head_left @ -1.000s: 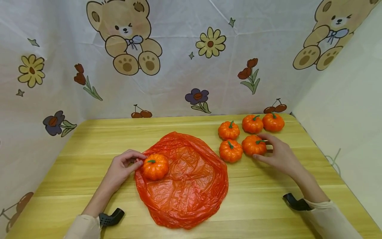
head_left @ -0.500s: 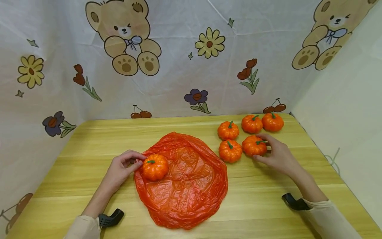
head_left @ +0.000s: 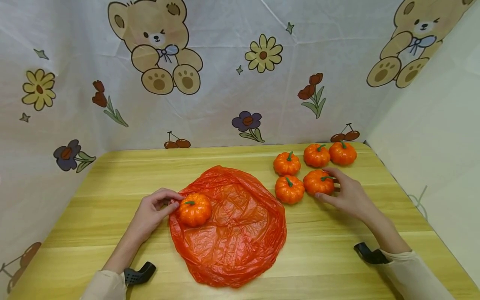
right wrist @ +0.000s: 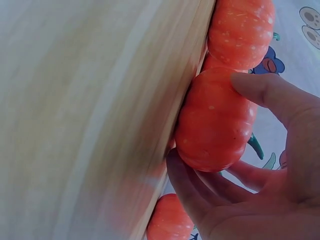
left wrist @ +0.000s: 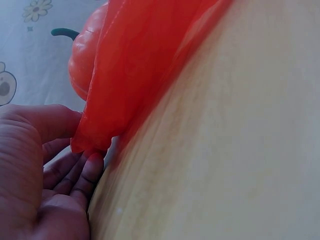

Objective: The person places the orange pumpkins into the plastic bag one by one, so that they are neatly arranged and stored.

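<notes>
A thin red plastic bag point(head_left: 240, 216) lies spread on the table, its rim folded round. My left hand point(head_left: 151, 210) pinches the bag's left rim between thumb and fingers; the left wrist view shows the red film point(left wrist: 127, 75) running into the fingers. Just beside that hand, one small orange toy pumpkin point(head_left: 195, 209) with a green stem rests inside the bag. Right of the bag, my right hand point(head_left: 350, 193) grips another toy pumpkin point(head_left: 316, 182), thumb on the near side and fingers on the far side. In the right wrist view this pumpkin point(right wrist: 215, 120) sits low against the tabletop.
Close to the held one stand more toy pumpkins: one to its left point(head_left: 289, 190), one behind that point(head_left: 286, 163), and two at the back right point(head_left: 316, 155). The wooden table point(head_left: 322, 258) ends at a patterned cloth point(head_left: 217, 108) behind and a pale wall at right.
The pumpkin in my right hand has shifted very slightly left, along with the thumb. My left hand and the bag stay where they were.
</notes>
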Available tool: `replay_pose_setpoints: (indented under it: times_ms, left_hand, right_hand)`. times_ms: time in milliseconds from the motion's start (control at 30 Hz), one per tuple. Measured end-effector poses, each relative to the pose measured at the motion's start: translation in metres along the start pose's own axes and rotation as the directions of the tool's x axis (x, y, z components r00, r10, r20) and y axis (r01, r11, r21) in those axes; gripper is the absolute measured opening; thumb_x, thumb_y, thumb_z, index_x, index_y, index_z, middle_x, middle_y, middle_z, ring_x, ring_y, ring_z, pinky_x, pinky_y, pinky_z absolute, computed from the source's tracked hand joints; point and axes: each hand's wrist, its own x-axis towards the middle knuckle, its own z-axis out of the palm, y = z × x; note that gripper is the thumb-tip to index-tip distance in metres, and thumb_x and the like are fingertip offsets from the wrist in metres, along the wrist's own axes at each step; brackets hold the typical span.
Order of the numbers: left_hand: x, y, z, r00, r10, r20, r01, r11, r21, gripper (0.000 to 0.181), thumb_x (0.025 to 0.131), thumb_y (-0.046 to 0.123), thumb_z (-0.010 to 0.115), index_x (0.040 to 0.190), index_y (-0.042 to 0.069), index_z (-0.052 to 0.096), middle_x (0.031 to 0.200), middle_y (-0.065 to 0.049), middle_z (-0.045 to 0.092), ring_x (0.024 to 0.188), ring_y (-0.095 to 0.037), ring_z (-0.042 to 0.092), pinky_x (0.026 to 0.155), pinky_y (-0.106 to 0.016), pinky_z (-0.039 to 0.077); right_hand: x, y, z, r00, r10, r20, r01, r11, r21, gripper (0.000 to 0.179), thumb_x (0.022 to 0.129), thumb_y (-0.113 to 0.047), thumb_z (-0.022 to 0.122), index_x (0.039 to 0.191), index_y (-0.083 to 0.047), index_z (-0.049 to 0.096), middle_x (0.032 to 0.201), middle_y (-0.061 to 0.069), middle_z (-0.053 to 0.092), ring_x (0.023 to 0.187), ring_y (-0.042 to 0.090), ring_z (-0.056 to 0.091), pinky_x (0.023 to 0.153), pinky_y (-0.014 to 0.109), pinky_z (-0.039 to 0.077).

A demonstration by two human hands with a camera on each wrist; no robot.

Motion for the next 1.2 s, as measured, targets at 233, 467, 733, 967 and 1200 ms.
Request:
replay_pose_setpoints:
  times_ms: [233, 467, 733, 967, 1200]
  left_hand:
    - [0.0, 0.001, 0.0, 1.0, -0.006, 0.0, 0.006, 1.0, -0.002, 0.014, 0.101, 0.015, 0.073, 0.114, 0.013, 0.077, 0.117, -0.009, 0.072, 0.104, -0.014, 0.064, 0.087, -0.018, 0.052]
    - [0.001, 0.003, 0.0, 1.0, -0.009, -0.002, 0.009, 1.0, 0.006, 0.014, 0.101, 0.017, 0.072, 0.114, 0.013, 0.078, 0.116, -0.008, 0.072, 0.104, -0.013, 0.065, 0.088, -0.018, 0.053]
    - [0.0, 0.003, 0.0, 1.0, -0.026, -0.004, 0.026, 1.0, 0.001, 0.014, 0.102, 0.017, 0.072, 0.114, 0.012, 0.077, 0.116, -0.01, 0.071, 0.102, -0.014, 0.064, 0.088, -0.017, 0.053]
    - [-0.001, 0.001, 0.0, 1.0, -0.017, -0.01, 0.017, 1.0, 0.004, 0.014, 0.102, 0.016, 0.072, 0.114, 0.012, 0.078, 0.115, -0.01, 0.071, 0.102, -0.013, 0.064, 0.087, -0.017, 0.053]
    - [0.0, 0.001, 0.0, 1.0, -0.011, -0.006, 0.011, 1.0, 0.006, 0.014, 0.102, 0.017, 0.072, 0.114, 0.012, 0.077, 0.116, -0.009, 0.071, 0.104, -0.013, 0.065, 0.088, -0.017, 0.053]
  right_hand:
    - [0.0, -0.001, -0.002, 0.999, -0.02, -0.05, 0.022, 0.999, 0.042, 0.075, 0.088, -0.031, 0.087, 0.146, 0.0, 0.05, 0.144, 0.029, 0.058, 0.117, 0.053, 0.065, 0.095, 0.066, 0.055]
    - [-0.002, -0.013, -0.011, 0.987, -0.063, -0.151, 0.075, 0.994, 0.077, 0.071, 0.087, -0.026, 0.089, 0.144, -0.004, 0.054, 0.137, 0.026, 0.063, 0.12, 0.046, 0.064, 0.094, 0.062, 0.056]
    - [-0.004, -0.032, -0.018, 0.986, -0.06, -0.154, 0.073, 0.994, 0.077, 0.071, 0.088, -0.03, 0.089, 0.145, -0.006, 0.053, 0.14, 0.024, 0.062, 0.121, 0.045, 0.064, 0.096, 0.062, 0.055]
    - [-0.006, -0.051, -0.021, 0.983, -0.086, -0.162, 0.101, 0.991, 0.085, 0.071, 0.089, -0.033, 0.087, 0.145, -0.006, 0.053, 0.142, 0.021, 0.062, 0.124, 0.043, 0.063, 0.097, 0.061, 0.055]
    - [-0.005, -0.076, -0.021, 0.982, -0.098, -0.164, 0.116, 0.988, 0.106, 0.07, 0.087, -0.03, 0.089, 0.144, -0.008, 0.055, 0.141, 0.019, 0.064, 0.123, 0.04, 0.064, 0.096, 0.06, 0.057]
